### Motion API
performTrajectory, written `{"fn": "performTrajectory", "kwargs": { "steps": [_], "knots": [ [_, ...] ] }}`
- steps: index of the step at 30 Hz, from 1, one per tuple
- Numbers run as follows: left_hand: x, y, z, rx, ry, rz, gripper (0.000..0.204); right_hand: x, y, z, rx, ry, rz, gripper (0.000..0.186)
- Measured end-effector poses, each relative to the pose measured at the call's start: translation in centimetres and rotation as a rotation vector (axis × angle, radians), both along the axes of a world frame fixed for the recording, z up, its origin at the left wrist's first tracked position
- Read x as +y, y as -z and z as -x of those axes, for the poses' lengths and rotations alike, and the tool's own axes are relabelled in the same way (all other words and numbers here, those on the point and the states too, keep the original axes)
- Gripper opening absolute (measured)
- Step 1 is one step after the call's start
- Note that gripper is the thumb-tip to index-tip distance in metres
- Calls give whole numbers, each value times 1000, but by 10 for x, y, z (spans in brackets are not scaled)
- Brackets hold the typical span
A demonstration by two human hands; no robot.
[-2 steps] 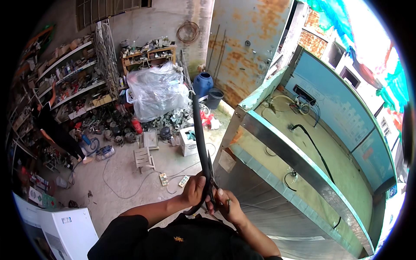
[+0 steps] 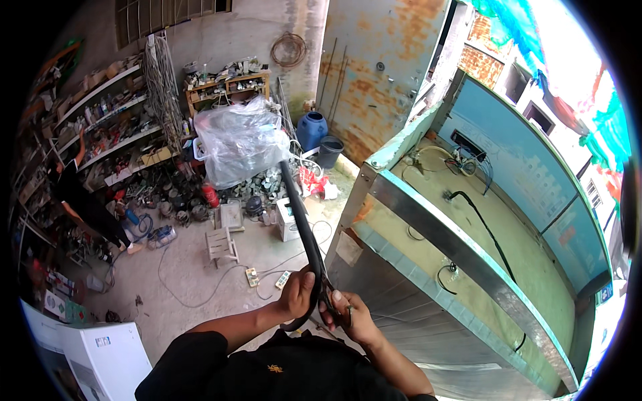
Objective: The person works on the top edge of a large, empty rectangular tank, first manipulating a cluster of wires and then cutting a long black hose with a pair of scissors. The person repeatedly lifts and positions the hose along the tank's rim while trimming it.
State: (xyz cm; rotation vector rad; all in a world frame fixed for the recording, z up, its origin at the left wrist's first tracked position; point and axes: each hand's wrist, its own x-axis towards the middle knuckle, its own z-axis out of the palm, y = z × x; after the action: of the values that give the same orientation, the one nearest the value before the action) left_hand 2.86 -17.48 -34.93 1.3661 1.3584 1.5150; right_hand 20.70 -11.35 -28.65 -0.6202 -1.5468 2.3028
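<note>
My left hand (image 2: 296, 294) is closed around a long black flexible tube (image 2: 302, 227), which looks like foam pipe insulation. The tube rises away from me and leans left at its far end; its lower end curls beneath my left hand. My right hand (image 2: 354, 318) grips a pair of scissors (image 2: 326, 291), with a finger through a handle loop. The blades point away from me, right alongside the tube. Whether they bite into it I cannot tell.
To my right stands a large metal cabinet frame (image 2: 461, 247) with loose wires inside. Ahead are a small stool (image 2: 221, 245), a white box (image 2: 289, 219), power strips (image 2: 283, 279) and cables on the floor. A person (image 2: 93, 200) stands by the cluttered shelves (image 2: 110, 127) at left.
The tube's far end has swung left and dropped a little. Both hands stay almost in place, and the scissors remain beside the tube.
</note>
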Motion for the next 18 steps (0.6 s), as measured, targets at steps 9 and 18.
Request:
{"fn": "performTrajectory", "kwargs": {
  "steps": [9,18],
  "knots": [
    [10,23,-15,212,-78,-211,27,7,-4,-25,-38,-15,-142,48],
    [98,9,116,-279,-529,-434,36,-39,-37,-147,-160,435,-1045,38]
  ]
}}
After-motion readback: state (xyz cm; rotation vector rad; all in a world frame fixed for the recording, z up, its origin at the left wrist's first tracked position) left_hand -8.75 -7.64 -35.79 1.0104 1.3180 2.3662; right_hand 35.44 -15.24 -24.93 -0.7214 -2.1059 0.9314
